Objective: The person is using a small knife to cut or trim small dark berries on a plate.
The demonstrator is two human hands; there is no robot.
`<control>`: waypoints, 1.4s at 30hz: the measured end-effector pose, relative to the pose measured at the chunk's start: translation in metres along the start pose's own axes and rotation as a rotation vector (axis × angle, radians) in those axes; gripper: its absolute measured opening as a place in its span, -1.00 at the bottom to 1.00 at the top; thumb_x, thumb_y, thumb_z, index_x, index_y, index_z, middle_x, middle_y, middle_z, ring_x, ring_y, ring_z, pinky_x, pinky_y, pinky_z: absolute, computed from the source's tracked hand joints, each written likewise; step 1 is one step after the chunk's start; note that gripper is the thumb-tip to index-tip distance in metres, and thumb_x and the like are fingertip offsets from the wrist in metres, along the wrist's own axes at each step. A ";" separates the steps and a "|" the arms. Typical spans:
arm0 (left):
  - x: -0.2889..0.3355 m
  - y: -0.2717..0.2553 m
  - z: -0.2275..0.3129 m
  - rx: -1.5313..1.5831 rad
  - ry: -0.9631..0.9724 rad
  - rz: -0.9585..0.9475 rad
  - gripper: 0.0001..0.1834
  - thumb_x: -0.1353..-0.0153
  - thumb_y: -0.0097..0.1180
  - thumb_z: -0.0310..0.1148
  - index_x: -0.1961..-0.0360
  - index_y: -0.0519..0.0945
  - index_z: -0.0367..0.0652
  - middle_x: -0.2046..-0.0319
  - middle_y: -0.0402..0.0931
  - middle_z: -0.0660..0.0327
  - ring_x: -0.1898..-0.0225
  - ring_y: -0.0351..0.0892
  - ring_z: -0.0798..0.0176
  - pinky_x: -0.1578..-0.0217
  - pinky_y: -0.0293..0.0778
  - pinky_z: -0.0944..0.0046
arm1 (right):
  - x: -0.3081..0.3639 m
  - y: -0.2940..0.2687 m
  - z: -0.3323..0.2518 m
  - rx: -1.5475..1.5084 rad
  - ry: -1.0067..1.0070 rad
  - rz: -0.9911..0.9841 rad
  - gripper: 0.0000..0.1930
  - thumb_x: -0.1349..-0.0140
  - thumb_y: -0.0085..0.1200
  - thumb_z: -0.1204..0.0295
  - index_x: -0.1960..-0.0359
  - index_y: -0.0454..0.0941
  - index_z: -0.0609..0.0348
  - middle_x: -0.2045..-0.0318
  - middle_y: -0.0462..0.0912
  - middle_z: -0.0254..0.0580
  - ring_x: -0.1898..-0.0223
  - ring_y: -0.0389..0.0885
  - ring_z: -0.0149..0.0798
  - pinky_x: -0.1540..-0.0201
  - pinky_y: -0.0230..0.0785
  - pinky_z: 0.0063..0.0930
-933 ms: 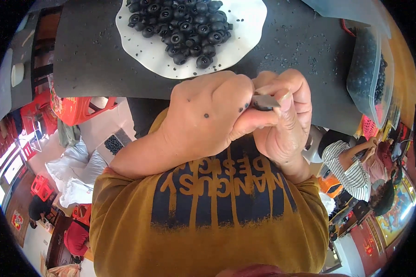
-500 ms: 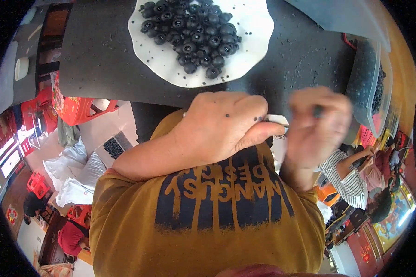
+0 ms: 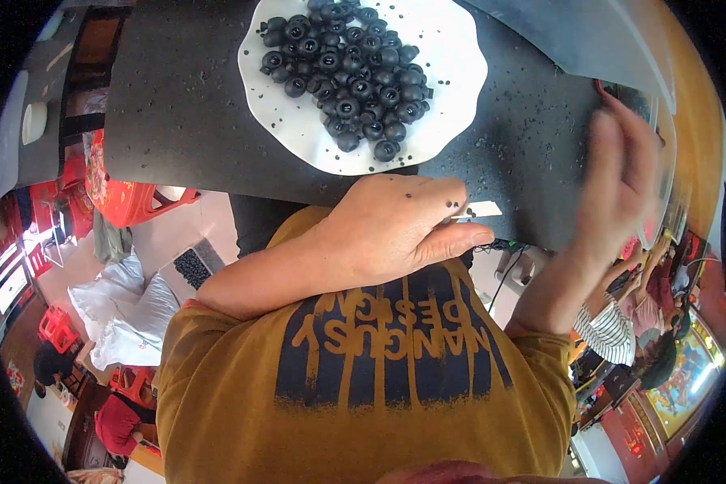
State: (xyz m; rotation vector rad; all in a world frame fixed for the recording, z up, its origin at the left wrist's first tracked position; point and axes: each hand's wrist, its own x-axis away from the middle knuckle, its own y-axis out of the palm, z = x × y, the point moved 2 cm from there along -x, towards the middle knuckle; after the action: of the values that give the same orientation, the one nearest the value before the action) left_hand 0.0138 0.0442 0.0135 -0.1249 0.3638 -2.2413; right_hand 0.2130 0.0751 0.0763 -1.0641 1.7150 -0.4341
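My left hand (image 3: 399, 222) is closed around a pale flat strip (image 3: 484, 210), whose end sticks out past the curled fingers above the thumb. Small black crumbs cling to the back of this hand. My right hand (image 3: 617, 181), blurred by motion, stretches its fingers apart at the clear plastic box (image 3: 668, 141) on the right, with nothing visible in them. Beyond my left hand, a white plate (image 3: 286, 141) with a wavy rim carries a heap of round black pieces (image 3: 355, 77) with ring-shaped openings, along with scattered crumbs.
The dark tabletop (image 3: 177, 105) is strewn with black crumbs. A translucent sheet (image 3: 589, 36) covers its far right corner. Red stools (image 3: 141, 194), white sacks (image 3: 125, 306) and a tray of black pieces (image 3: 192, 268) are on the left. Other people sit on both sides.
My right hand has moved away from my left hand, to the right and up to the clear box, its fingers now stretched out. The plate appears slightly lower and further right.
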 end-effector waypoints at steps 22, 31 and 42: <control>0.020 -0.006 -0.007 0.015 0.150 0.062 -0.72 -0.02 0.15 -0.29 0.59 0.32 -0.19 0.69 0.35 0.12 0.63 0.40 0.03 0.60 0.28 0.18 | -0.018 0.115 -0.077 -0.073 -0.280 -0.612 -0.81 0.02 0.11 0.37 0.43 0.50 0.23 0.49 0.52 -0.16 0.43 0.50 -0.16 0.37 0.35 -0.40; 0.018 -0.004 -0.004 0.029 0.164 0.059 -0.72 -0.03 0.15 -0.32 0.61 0.31 -0.21 0.68 0.36 0.14 0.62 0.41 0.03 0.62 0.28 0.21 | -0.009 0.110 -0.065 -0.316 0.039 -0.492 -0.78 -0.01 0.13 0.32 0.43 0.48 0.22 0.52 0.51 -0.29 0.47 0.47 -0.41 0.38 0.32 -0.51; 0.026 -0.022 0.020 0.297 0.090 0.126 -0.78 -0.09 0.09 -0.27 0.46 0.48 -0.24 0.67 0.35 0.16 0.66 0.38 0.23 0.60 0.28 0.36 | 0.044 0.045 -0.069 -1.609 0.668 -0.515 -0.77 -0.15 -0.05 0.28 0.33 0.32 0.20 0.59 0.34 -0.23 0.67 0.21 -0.49 0.54 0.10 -0.63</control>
State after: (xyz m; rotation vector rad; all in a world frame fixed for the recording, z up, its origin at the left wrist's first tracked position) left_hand -0.0148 0.0333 0.0384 0.1523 0.0805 -2.1534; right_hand 0.1276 0.0499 0.0473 -2.7561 2.2961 0.5379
